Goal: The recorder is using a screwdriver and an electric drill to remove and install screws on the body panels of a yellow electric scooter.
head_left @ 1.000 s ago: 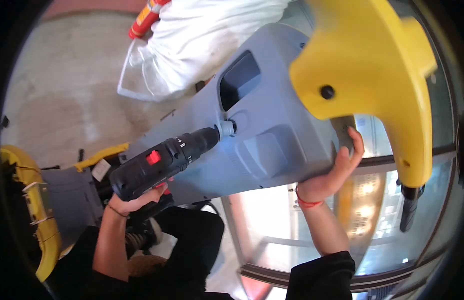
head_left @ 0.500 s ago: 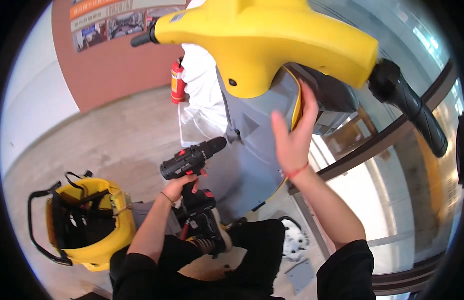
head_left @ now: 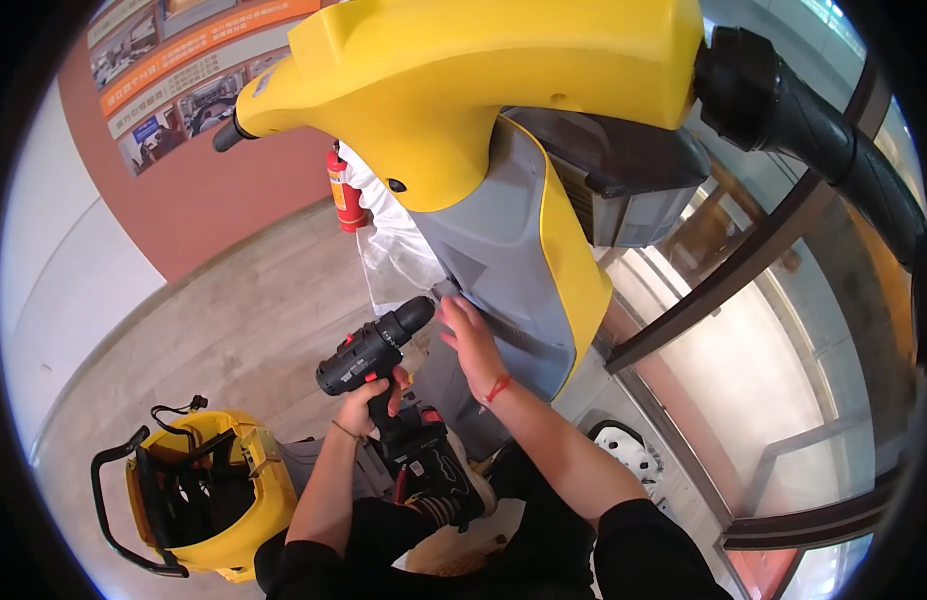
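Note:
My left hand (head_left: 366,403) grips a black cordless drill (head_left: 361,357) with red accents by its handle, the chuck tilted up to the right. Beside the chuck, my right hand (head_left: 473,345) has its fingers stretched out, close to a small dark hook on the scooter's grey inner panel (head_left: 483,225); whether the fingertips touch it I cannot tell. Above rises the scooter's yellow handlebar cover (head_left: 413,85), with a black grip (head_left: 818,135) at the right. Under the left hand, the drill's lower end is near my shoe (head_left: 463,490).
A yellow body part (head_left: 273,520) with a black handle rests on the floor at the left. A red fire extinguisher (head_left: 345,190) and a white cover (head_left: 388,262) stand behind the scooter. A white helmet (head_left: 625,452) lies right of my legs, by a dark-framed glass door (head_left: 718,285).
My right hand has come down and left from the yellow panel edge to beside the drill's chuck. The scooter appears shifted left in view. My left hand still holds the drill.

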